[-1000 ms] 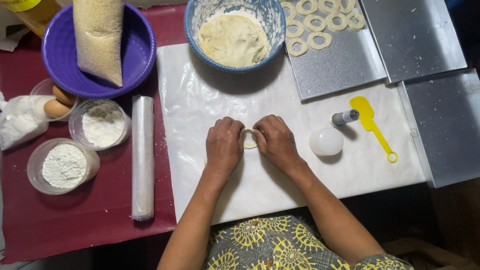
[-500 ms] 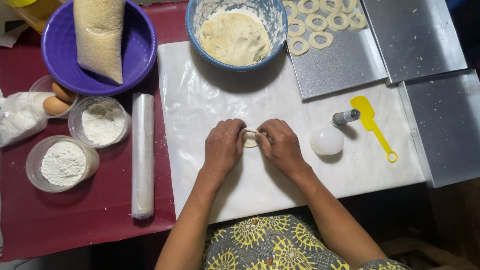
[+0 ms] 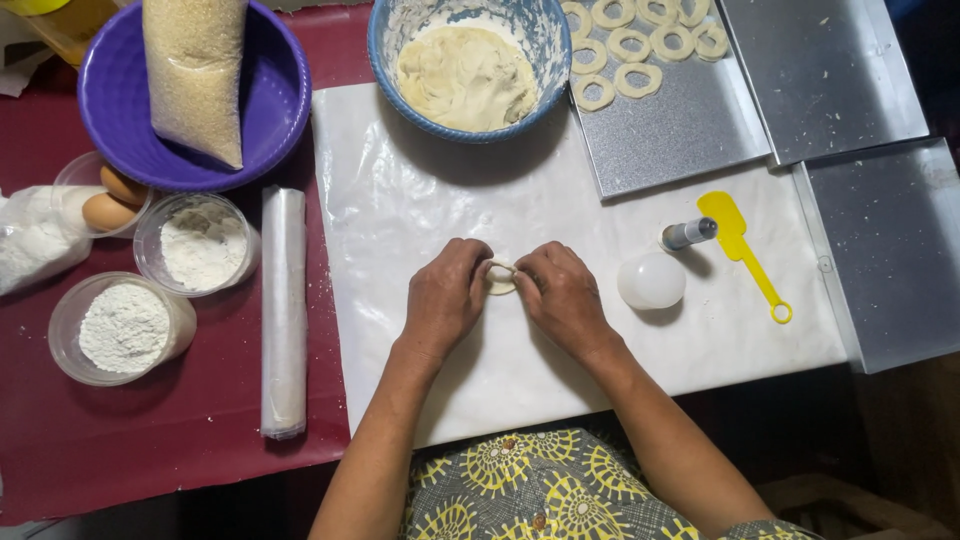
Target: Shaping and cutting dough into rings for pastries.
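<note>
Head view: left hand (image 3: 447, 298) and right hand (image 3: 560, 296) pinch a small dough piece (image 3: 500, 276) between curled fingertips, on the white sheet (image 3: 420, 190) below the blue dough bowl (image 3: 467, 65). Compared with the earlier frames, hands and dough are nearly unmoved.

At twelve o'clock I note a blue dough bowl (image 3: 385, 45); at ten, a purple bowl (image 3: 110, 110); at three, a yellow scraper (image 3: 735, 235).

Left hand (image 3: 447, 297) and right hand (image 3: 560, 294), fingers pinching dough ring (image 3: 500, 277) over white sheet (image 3: 420, 200)
</note>
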